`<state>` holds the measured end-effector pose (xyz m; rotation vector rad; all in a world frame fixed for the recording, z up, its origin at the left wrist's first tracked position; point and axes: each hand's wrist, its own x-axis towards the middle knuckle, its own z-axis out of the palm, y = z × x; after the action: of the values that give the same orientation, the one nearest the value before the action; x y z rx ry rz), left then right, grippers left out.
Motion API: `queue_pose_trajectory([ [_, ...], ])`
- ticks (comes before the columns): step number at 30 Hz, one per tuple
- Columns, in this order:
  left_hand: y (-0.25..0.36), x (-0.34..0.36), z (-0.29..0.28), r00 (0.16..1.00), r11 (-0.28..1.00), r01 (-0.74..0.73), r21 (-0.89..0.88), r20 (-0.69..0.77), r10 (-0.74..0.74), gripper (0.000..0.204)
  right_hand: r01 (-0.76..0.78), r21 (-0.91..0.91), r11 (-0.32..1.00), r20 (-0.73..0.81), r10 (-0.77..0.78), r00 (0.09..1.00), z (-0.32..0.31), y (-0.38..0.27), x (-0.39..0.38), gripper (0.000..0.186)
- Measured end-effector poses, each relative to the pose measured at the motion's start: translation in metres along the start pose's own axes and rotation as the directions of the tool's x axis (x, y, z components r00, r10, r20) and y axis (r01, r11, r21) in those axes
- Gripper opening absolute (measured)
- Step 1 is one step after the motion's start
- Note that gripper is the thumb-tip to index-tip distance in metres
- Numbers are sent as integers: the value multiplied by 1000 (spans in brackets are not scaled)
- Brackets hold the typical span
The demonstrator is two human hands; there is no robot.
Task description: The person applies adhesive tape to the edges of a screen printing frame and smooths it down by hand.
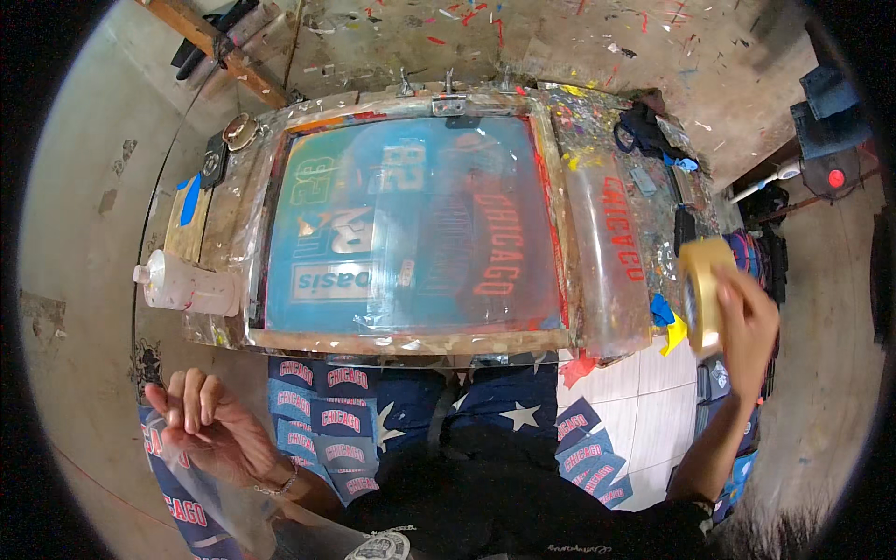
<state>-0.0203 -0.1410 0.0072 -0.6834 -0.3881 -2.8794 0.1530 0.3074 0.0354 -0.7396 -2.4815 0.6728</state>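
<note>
At the right, my right hand [747, 313] is closed round a wide roll of yellowish packing tape [707, 289], held up in the air beside the table. My left hand [205, 420] is raised at the lower left with its fingers curled in. A clear plastic film [224, 490] hangs from its fingertips and trails down toward my body. Between the hands lies a wooden-framed printing screen [411, 343] with blue mesh [383, 252], showing several stencilled letters and figures. Another clear film with red lettering [611, 243] lies to the right of the screen.
A whitish plastic bottle [191, 285] lies at the table's left edge, near a dark phone-like object [215, 159] and a tape roll [241, 131]. Blue and yellow scraps [667, 322] hang at the right edge. Printed denim pieces [341, 415] lie below the table, beside my legs.
</note>
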Motion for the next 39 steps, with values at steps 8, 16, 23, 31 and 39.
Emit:
queue_pose_trajectory([
  [8, 2, 0, 0, 991, 984, 47, -169, -116, -67, 42, 241, -421, 874, -31, -279, 960, 87, 134, 113, 28],
  [16, 21, 8, 1, 981, 948, 194, 253, -46, -189, 12, 141, -524, 840, 114, -95, 989, 112, 162, 117, 31],
  [23, 14, 17, 15, 963, 892, 268, 364, -128, -238, 18, 368, -44, 929, -75, -370, 926, 70, 27, 58, 49],
  [31, 26, 32, -13, 992, 816, 98, 569, 4, -122, 14, 319, 888, 333, 8, -703, 711, 47, -97, -35, 42],
  [39, 17, 45, -6, 977, 812, 190, 552, -22, -214, 12, 328, 935, 135, -119, -753, 647, 64, -114, -23, 25],
])
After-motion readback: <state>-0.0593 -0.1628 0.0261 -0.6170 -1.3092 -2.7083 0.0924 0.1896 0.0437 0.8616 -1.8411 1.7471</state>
